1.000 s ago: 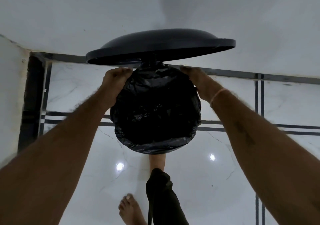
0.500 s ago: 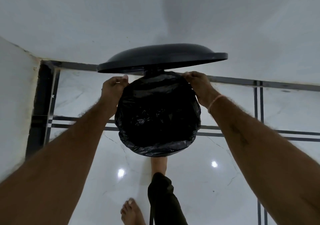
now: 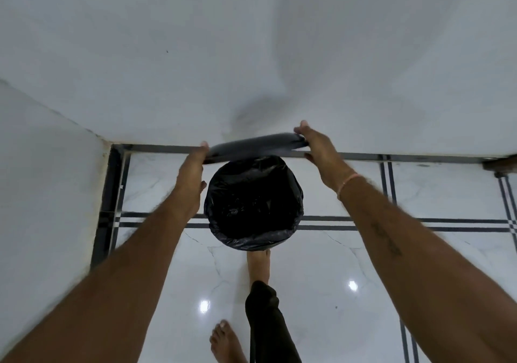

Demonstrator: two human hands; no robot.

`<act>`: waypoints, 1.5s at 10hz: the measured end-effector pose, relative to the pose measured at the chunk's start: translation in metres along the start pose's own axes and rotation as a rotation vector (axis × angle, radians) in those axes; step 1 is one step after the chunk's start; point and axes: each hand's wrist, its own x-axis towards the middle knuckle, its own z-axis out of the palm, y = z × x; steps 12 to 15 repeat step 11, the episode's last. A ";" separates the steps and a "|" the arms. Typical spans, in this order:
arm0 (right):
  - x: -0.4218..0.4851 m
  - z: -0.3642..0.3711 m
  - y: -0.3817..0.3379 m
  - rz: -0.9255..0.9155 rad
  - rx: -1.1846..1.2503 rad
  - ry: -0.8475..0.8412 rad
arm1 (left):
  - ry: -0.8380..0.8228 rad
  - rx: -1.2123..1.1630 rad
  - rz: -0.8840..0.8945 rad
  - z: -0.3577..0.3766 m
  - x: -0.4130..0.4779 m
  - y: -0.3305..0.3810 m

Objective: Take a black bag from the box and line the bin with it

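The round bin stands on the floor by the wall, its rim wrapped in a crinkled black bag (image 3: 253, 208) that lines the inside. The black lid (image 3: 257, 147) stands raised behind the opening and is seen nearly edge-on. My left hand (image 3: 193, 172) grips the lid's left end, with fingertips over its edge. My right hand (image 3: 321, 152) clasps the lid's right end, thumb on top and fingers below. My right foot (image 3: 258, 262) reaches to the bin's base. The bag box is not in view.
White walls (image 3: 251, 54) meet in a corner just behind and left of the bin. The glossy white floor (image 3: 335, 264) has dark inlay stripes. My left foot (image 3: 223, 340) stands nearer. A dark wooden piece (image 3: 502, 165) shows at the right edge.
Both hands left the bag's rim and went up to the two ends of the lid. The view has pulled back, so the bin looks smaller and lower.
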 end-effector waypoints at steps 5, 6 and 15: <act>-0.059 0.050 0.199 -0.113 -0.416 0.093 | -0.103 0.423 0.261 -0.030 -0.021 -0.156; -0.048 0.061 0.227 -0.177 -0.408 0.130 | -0.037 0.541 0.337 -0.023 -0.006 -0.190; -0.097 0.030 0.200 -0.213 -0.409 0.170 | 0.058 0.735 0.412 -0.023 -0.051 -0.178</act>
